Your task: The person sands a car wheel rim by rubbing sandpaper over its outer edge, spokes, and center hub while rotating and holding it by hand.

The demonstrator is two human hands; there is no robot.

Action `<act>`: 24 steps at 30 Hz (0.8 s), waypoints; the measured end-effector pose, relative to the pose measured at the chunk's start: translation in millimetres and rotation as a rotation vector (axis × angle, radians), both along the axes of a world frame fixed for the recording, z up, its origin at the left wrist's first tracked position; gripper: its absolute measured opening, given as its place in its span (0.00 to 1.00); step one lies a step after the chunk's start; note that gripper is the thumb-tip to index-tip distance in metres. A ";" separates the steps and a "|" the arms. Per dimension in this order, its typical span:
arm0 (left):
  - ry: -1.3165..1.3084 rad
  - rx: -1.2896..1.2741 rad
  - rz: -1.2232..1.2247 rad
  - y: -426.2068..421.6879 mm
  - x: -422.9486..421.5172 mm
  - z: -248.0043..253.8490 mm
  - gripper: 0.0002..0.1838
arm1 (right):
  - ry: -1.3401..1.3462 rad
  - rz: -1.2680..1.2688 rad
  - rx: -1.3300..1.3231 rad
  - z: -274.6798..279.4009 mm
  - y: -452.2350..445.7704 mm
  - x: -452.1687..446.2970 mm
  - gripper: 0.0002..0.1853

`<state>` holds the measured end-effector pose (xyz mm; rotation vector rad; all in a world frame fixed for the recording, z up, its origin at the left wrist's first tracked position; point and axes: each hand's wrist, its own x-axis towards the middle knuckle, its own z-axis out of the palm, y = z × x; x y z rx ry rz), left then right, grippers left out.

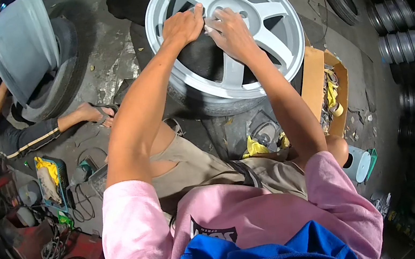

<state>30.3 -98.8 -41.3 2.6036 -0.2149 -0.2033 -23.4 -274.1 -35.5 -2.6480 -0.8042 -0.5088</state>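
Note:
A pale grey spoked wheel rim (271, 9) lies face up in front of me, on top of a dark tire (220, 107). My left hand (183, 26) rests near the hub on the left side, its fingers curled on a spoke and the thumb sticking up. Just right of it, my right hand (229, 29) is at the hub, with whitish dust on its fingers. The fingers of my right hand are bent against something small and whitish that I cannot make out. The two hands are close together.
At the left, another grey rim (21, 48) stands on a tire, beside a co-worker's arm and leg (35, 138). A cardboard box (315, 80) of scraps lies right of my rim. Stacked rims (402, 47) line the far right. Cables (56, 256) lie lower left.

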 end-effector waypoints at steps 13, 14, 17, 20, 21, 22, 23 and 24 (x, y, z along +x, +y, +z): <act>-0.031 0.023 -0.042 -3.9 1.4 -2.4 0.45 | 0.052 0.070 0.051 -0.6 -49.3 -89.0 0.22; -0.031 0.021 -0.044 -4.9 3.1 -4.4 0.45 | 0.053 0.067 0.049 7.3 -44.4 -95.9 0.22; 0.032 0.061 -0.065 -5.2 0.8 6.3 0.44 | 0.012 0.117 0.038 10.8 -44.2 -96.0 0.20; 0.049 0.073 -0.030 -7.9 -2.6 10.8 0.42 | -0.032 -0.084 0.079 -2.8 -37.6 -63.6 0.21; 0.050 0.079 -0.037 -7.7 -3.3 11.5 0.42 | -0.046 -0.110 0.074 -4.0 -31.7 -66.8 0.22; 0.050 0.082 -0.044 -7.2 -1.8 11.4 0.42 | -0.053 -0.111 0.077 -2.3 -27.0 -78.0 0.22; 0.046 0.078 -0.042 -7.5 -0.2 10.0 0.42 | -0.046 -0.122 0.054 0.0 -23.8 -97.2 0.21; 0.029 0.077 -0.042 -7.8 2.0 6.7 0.42 | -0.038 -0.130 0.030 1.6 -21.7 -114.6 0.21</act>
